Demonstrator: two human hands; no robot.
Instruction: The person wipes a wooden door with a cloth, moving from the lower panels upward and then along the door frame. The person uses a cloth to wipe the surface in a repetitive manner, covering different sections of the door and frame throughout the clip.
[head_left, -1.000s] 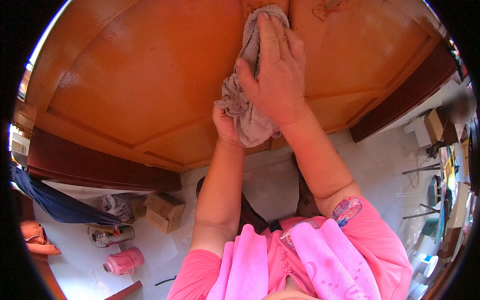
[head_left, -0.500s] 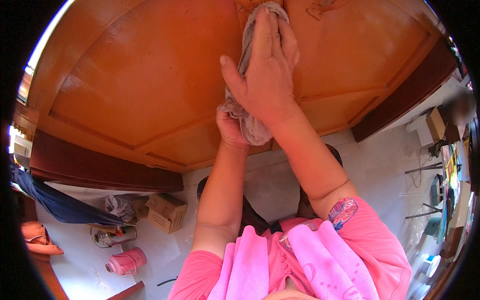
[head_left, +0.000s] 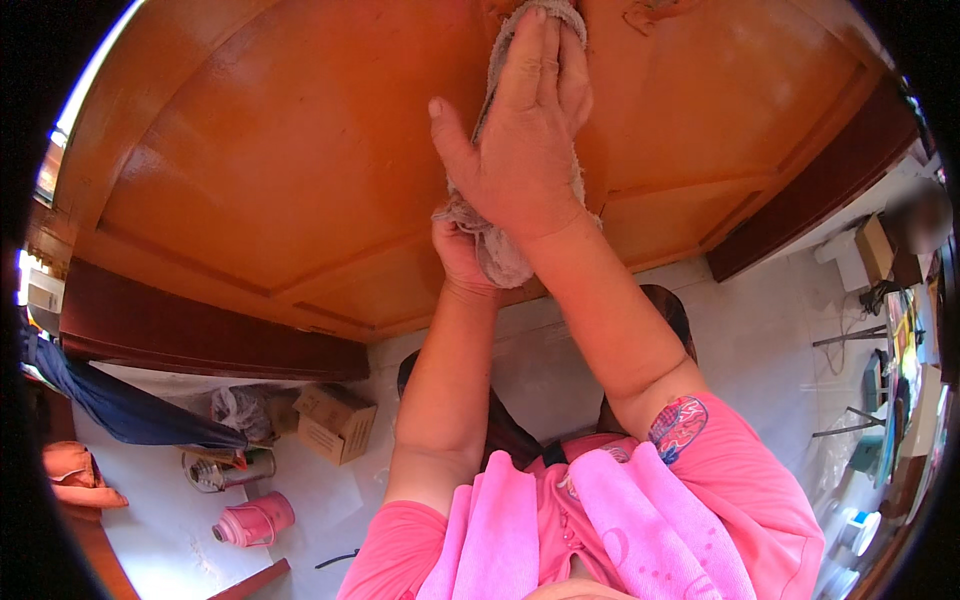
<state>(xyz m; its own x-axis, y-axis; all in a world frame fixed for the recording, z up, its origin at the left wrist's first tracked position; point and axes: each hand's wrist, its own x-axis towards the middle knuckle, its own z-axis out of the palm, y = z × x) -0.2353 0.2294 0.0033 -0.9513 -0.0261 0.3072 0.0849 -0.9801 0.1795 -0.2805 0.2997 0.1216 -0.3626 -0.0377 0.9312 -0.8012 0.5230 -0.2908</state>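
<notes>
A greyish, worn cloth (head_left: 508, 262) is pressed against the orange-brown wooden door (head_left: 300, 150), along the seam between its two panels. My right hand (head_left: 530, 130) lies flat over the cloth with fingers stretched upward and thumb held apart to the left. Below it, my left hand (head_left: 462, 258) grips the bunched lower part of the cloth, its fingers partly hidden by the fabric. The cloth's upper end shows around my right fingertips, near the top of the view.
Dark brown frame pieces flank the door. On the floor at left are a cardboard box (head_left: 336, 422), a pink thermos flask (head_left: 254, 520), a metal flask (head_left: 230, 468) and dark blue fabric (head_left: 130, 400). A folding stand (head_left: 850, 423) and stacked goods line the right side.
My right hand has slid slightly up and to the left along with the cloth's upper part. My left hand keeps its grip in nearly the same place.
</notes>
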